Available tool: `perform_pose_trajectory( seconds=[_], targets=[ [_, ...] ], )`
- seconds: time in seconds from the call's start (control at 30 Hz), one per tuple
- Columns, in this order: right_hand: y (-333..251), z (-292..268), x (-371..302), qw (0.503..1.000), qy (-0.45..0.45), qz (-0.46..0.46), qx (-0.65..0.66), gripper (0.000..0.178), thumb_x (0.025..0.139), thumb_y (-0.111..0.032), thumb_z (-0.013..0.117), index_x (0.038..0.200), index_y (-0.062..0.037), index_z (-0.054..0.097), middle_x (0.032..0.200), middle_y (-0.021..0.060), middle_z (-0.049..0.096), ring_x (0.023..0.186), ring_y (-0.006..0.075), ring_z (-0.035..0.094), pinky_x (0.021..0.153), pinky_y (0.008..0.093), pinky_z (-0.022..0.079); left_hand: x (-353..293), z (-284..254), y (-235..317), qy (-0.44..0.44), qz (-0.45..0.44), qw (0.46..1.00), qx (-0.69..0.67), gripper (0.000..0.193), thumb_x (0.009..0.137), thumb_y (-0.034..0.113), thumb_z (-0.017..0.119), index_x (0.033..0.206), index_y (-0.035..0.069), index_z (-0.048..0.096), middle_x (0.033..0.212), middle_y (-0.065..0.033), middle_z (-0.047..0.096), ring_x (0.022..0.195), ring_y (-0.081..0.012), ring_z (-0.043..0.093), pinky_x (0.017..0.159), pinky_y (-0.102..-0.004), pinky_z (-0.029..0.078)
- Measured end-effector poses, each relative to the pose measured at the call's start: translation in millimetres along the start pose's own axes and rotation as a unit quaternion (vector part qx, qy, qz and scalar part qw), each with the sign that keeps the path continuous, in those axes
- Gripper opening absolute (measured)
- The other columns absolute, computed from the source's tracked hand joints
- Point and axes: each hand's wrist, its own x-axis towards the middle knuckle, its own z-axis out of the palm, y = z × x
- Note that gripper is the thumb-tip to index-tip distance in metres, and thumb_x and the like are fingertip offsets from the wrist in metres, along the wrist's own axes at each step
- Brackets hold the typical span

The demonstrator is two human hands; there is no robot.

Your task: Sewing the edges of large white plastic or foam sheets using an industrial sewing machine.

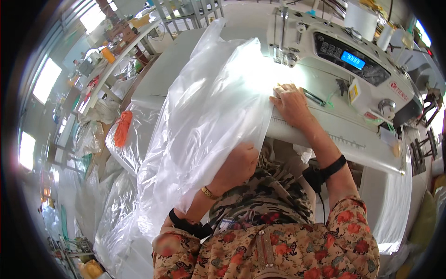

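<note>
A large sheet of clear plastic film (200,107) drapes over the sewing machine's table and hangs down on the left. My left hand (239,162) is closed on its near edge, close to my lap. Up by the needle area, my right hand (292,104) has its fingers curled at the film's right edge, pinching it. The sewing machine (341,56) has a lit blue display, and its lamp glares white around the needle and presser foot (283,56), hiding detail there. Just right of my right hand lies a dark slim tool (314,96), perhaps thread snips.
An orange bundle (122,129) rests on more clear film to the left. Beyond it stands a cluttered bench (116,63) with an orange bottle (108,55). A printed ruler scale (346,140) runs along the table's front edge. White material (390,204) hangs at the right.
</note>
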Motion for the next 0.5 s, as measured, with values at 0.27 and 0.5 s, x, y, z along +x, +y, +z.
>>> perform_pose_trajectory(
  seconds=[0.27, 0.5],
  targets=[
    [1.5, 0.2, 1.8, 0.999, -0.04, -0.001, 0.006, 0.047, 0.094, -0.035, 0.055, 0.123, 0.0011, 0.059, 0.123, 0.0193, 0.06, 0.118, 0.0333, 0.052, 0.101, 0.0469, 0.034, 60.5, 1.8, -22.9, 0.05, 0.009, 0.998, 0.031, 0.018, 0.078, 0.002, 0.054, 0.062, -0.002, 0.048, 0.068, -0.0171, 0.048, 0.067, -0.0354, 0.052, 0.062, -0.0431, 0.041],
    [10.5, 12.4, 4.4, 1.0, -0.009, 0.005, 0.009, 0.043, 0.094, -0.03, 0.053, 0.125, -0.001, 0.059, 0.124, 0.0178, 0.06, 0.121, 0.0328, 0.051, 0.103, 0.0472, 0.034, 124.9, 24.2, -39.4, 0.016, -0.008, 0.995, 0.101, 0.018, 0.08, 0.006, 0.054, 0.063, -0.001, 0.058, 0.075, -0.022, 0.059, 0.072, -0.04, 0.059, 0.069, -0.0457, 0.047]
  ],
)
